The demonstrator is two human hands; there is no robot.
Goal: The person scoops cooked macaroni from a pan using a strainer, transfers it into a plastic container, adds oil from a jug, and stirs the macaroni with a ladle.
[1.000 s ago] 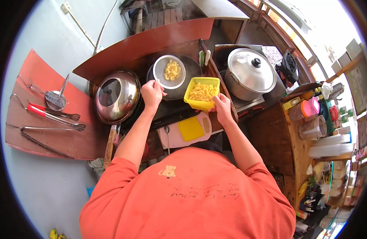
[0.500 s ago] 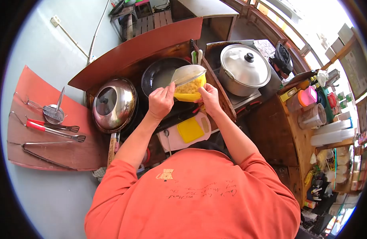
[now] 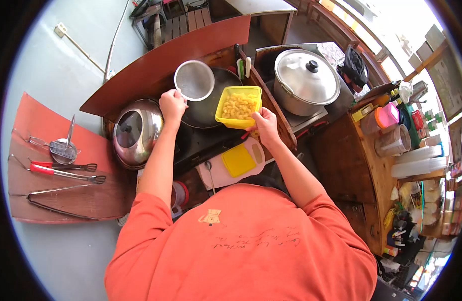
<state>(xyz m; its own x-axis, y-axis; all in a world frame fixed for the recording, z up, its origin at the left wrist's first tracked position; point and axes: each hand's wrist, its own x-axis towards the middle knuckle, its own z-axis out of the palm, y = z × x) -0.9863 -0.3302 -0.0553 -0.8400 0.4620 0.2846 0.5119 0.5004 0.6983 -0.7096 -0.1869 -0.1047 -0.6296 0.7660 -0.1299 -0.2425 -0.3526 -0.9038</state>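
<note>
My left hand (image 3: pixel 173 104) is closed round the handle of a round mesh strainer (image 3: pixel 194 81). No pasta shows in the strainer, which is held above a dark wok (image 3: pixel 206 116). My right hand (image 3: pixel 264 123) grips the near right corner of a yellow plastic container (image 3: pixel 236 121). Pale yellow macaroni (image 3: pixel 240 106) fills much of the container, which is held over the wok's right side. Below it, a yellow lid (image 3: pixel 238 160) lies on a pink cutting board (image 3: pixel 218 168) beside a spoon (image 3: pixel 209 170).
A lidded wok (image 3: pixel 135 131) stands at the left, and a large lidded pot (image 3: pixel 307 83) at the right. Tongs (image 3: pixel 65 171) and a small strainer (image 3: pixel 63 152) hang on the red panel (image 3: pixel 35 118). Tubs and a pink-lidded jar (image 3: pixel 388 116) stand on the wooden cabinet (image 3: pixel 362 150).
The strainer held macaroni, was tipped over the yellow container, and is now back at the left over the wok without it. The container stays in my right hand.
</note>
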